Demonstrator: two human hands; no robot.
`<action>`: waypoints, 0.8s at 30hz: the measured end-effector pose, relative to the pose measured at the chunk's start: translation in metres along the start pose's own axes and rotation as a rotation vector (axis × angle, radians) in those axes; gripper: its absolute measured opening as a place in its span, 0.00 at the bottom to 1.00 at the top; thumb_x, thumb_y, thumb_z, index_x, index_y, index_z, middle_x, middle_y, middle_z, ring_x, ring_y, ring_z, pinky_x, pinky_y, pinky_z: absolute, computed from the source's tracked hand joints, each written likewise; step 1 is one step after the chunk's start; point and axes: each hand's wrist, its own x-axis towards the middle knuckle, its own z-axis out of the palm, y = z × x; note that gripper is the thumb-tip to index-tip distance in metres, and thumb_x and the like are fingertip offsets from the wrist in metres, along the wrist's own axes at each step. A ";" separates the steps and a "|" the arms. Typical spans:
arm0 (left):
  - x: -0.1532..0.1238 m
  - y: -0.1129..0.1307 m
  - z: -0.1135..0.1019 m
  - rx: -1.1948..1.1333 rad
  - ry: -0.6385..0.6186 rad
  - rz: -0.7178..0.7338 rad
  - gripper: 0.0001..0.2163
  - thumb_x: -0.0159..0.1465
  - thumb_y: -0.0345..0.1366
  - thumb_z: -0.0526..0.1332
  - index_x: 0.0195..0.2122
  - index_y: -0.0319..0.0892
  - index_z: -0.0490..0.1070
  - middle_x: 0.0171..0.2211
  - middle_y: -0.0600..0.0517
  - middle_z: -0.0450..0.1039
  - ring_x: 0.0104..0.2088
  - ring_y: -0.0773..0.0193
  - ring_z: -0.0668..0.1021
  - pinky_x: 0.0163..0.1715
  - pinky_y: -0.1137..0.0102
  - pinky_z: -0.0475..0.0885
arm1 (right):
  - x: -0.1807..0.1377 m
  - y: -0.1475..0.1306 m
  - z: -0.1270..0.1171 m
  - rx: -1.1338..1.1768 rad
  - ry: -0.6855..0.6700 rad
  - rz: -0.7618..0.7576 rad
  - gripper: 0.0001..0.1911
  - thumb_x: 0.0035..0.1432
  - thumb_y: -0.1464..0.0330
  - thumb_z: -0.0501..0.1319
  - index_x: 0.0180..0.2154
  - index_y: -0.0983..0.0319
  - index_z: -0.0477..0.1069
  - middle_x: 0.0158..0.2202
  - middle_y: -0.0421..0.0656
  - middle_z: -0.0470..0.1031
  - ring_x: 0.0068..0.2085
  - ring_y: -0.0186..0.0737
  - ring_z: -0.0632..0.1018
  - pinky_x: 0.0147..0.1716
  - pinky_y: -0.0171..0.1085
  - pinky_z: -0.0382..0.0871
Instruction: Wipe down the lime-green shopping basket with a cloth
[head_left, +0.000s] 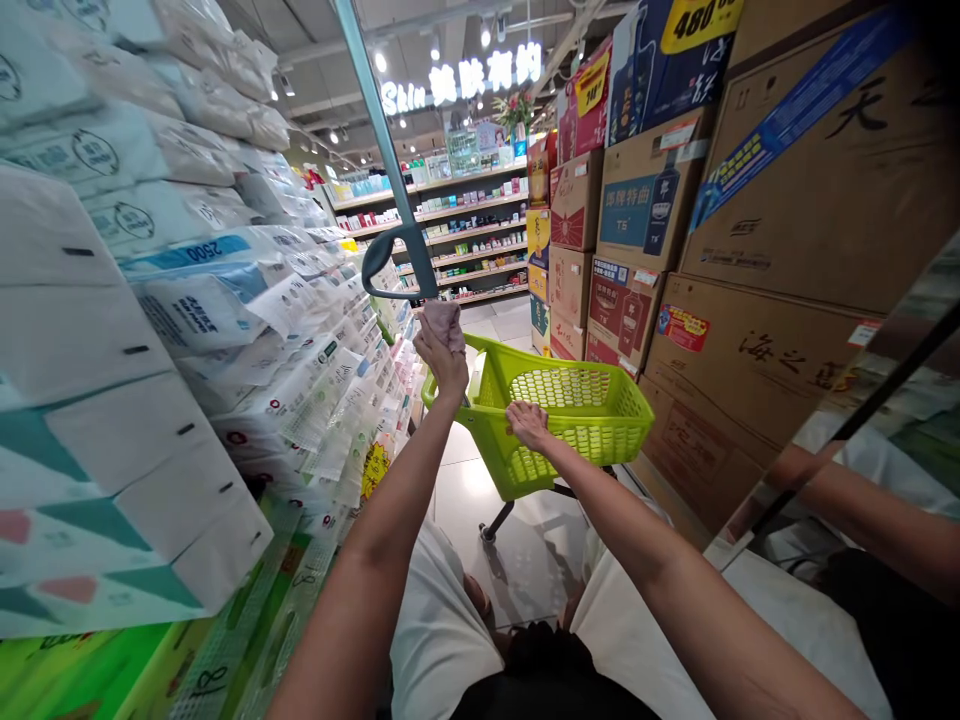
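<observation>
Straight ahead in a narrow aisle, the left hand (441, 352) is closed around a pinkish cloth (444, 320), pressing it to the smooth grey handle pole (390, 150) of a lime-green plastic basket (585, 425) with lattice walls. The right hand (529, 422) curls over the basket's near rim. Soft plastic-wrapped tissue packs (187, 300) crowd the left and cardboard cartons (750, 360) the right; glossy floor (525, 560) lies open between.

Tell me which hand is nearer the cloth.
Left. The left hand holds the cloth against the pole; the right hand rests lower, on the basket rim, apart from the cloth.
</observation>
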 end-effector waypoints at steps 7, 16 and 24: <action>-0.053 -0.038 -0.004 0.255 -0.240 -0.003 0.31 0.66 0.27 0.56 0.71 0.34 0.55 0.54 0.35 0.67 0.56 0.45 0.72 0.55 0.55 0.71 | -0.009 0.011 -0.003 0.039 0.021 0.004 0.21 0.72 0.60 0.42 0.53 0.51 0.72 0.62 0.44 0.67 0.58 0.52 0.65 0.56 0.52 0.59; -0.058 -0.088 -0.042 0.536 -0.489 0.178 0.26 0.63 0.23 0.56 0.60 0.48 0.73 0.60 0.41 0.66 0.58 0.45 0.69 0.55 0.55 0.69 | -0.006 0.015 -0.008 0.016 0.015 0.025 0.20 0.71 0.61 0.44 0.52 0.52 0.72 0.62 0.45 0.67 0.57 0.53 0.64 0.55 0.51 0.58; -0.085 -0.101 -0.050 0.520 -0.518 0.265 0.33 0.62 0.23 0.55 0.68 0.52 0.66 0.63 0.40 0.64 0.59 0.44 0.68 0.57 0.51 0.68 | -0.002 0.011 -0.002 0.023 0.021 0.026 0.21 0.72 0.62 0.43 0.51 0.53 0.73 0.60 0.45 0.69 0.58 0.53 0.63 0.56 0.52 0.56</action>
